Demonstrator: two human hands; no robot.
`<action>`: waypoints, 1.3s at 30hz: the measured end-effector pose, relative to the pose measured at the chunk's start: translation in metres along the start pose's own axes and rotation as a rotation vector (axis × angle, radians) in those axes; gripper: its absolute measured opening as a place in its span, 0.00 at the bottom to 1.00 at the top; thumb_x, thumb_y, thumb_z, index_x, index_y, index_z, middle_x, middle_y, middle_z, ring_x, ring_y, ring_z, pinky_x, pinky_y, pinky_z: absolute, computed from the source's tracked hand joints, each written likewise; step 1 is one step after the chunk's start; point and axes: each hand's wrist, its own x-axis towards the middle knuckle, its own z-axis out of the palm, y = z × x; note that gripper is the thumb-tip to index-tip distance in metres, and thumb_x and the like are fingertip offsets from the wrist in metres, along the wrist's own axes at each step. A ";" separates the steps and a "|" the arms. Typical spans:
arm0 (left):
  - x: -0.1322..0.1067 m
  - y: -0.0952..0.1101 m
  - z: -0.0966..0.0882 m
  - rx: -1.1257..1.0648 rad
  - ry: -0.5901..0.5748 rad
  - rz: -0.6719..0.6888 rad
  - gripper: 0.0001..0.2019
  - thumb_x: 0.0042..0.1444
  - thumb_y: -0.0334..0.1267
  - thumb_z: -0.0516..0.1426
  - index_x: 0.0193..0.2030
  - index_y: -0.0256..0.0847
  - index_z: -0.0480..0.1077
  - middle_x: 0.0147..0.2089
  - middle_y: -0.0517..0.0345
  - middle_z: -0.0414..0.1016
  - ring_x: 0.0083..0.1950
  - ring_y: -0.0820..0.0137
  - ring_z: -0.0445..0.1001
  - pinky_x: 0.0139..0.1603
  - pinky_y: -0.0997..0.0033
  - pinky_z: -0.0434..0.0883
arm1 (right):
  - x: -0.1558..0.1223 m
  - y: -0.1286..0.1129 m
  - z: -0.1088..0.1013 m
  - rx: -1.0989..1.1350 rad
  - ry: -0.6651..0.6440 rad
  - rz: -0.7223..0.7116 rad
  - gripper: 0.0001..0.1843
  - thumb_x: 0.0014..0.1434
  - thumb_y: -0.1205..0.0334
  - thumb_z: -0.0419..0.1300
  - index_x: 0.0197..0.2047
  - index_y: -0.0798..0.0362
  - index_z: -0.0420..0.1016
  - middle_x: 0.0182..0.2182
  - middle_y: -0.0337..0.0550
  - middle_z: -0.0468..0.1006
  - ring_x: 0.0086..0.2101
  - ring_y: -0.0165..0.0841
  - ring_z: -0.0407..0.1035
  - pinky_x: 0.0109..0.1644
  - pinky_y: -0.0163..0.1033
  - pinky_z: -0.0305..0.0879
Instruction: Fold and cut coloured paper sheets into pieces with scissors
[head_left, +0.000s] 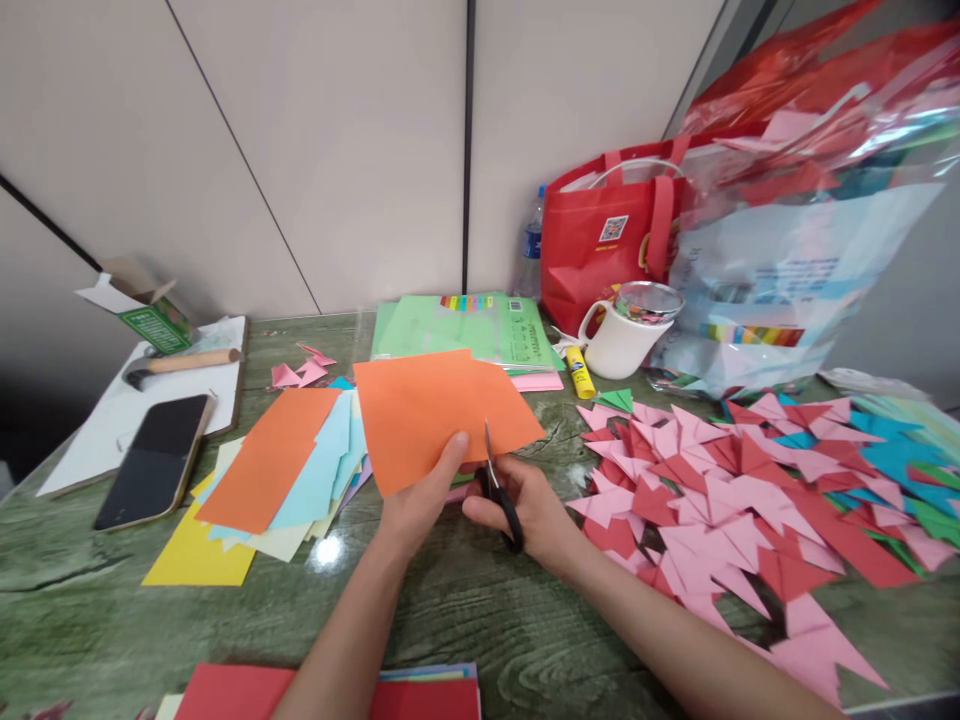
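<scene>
An orange sheet of paper [409,415] is held up over the middle of the table by my left hand [427,490], thumb on its face and the other fingers behind it. My right hand [525,505] grips black-handled scissors [504,500], whose blades point up at the sheet's lower edge, right of my left thumb. The sheet's right part juts out at an angle. Left of it lies a fanned stack of coloured paper with an orange piece [270,455] on top. Many folded pink and red paper pieces [697,500] spread out at the right.
A phone [156,460], a hammer [184,362] and a small green box [154,320] are at the left. Behind stand a green paper pack [465,330], a glue stick [580,372], a white mug [626,340], a red bag [585,245] and a clear plastic bag [787,270]. Red sheets [232,690] lie in front.
</scene>
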 end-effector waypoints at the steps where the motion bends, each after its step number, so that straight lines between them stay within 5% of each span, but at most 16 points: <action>1: 0.000 0.000 0.000 -0.006 -0.002 0.006 0.14 0.46 0.44 0.57 0.39 0.41 0.71 0.43 0.54 0.74 0.45 0.66 0.71 0.48 0.67 0.67 | 0.000 0.001 0.000 -0.005 0.006 -0.005 0.22 0.42 0.51 0.64 0.36 0.57 0.69 0.24 0.39 0.71 0.24 0.30 0.64 0.28 0.34 0.59; 10: -0.003 0.004 0.004 -0.124 -0.036 -0.082 0.14 0.45 0.44 0.58 0.38 0.40 0.71 0.37 0.53 0.76 0.37 0.67 0.74 0.44 0.65 0.71 | 0.000 0.006 0.000 -0.003 0.046 -0.010 0.21 0.42 0.50 0.64 0.35 0.56 0.69 0.21 0.36 0.68 0.21 0.27 0.61 0.25 0.33 0.58; 18: -0.001 -0.003 0.003 -0.045 0.024 0.010 0.16 0.44 0.47 0.58 0.38 0.40 0.71 0.42 0.52 0.73 0.45 0.65 0.71 0.50 0.64 0.66 | -0.001 0.003 0.001 -0.027 0.061 0.002 0.20 0.42 0.49 0.63 0.33 0.56 0.68 0.18 0.33 0.66 0.18 0.25 0.58 0.23 0.32 0.57; 39: -0.002 0.001 0.003 0.048 0.050 0.005 0.17 0.44 0.47 0.57 0.40 0.40 0.70 0.44 0.52 0.72 0.46 0.65 0.70 0.51 0.65 0.66 | 0.000 0.007 0.003 0.009 0.094 0.039 0.18 0.43 0.51 0.63 0.29 0.57 0.66 0.14 0.31 0.65 0.13 0.22 0.57 0.16 0.29 0.53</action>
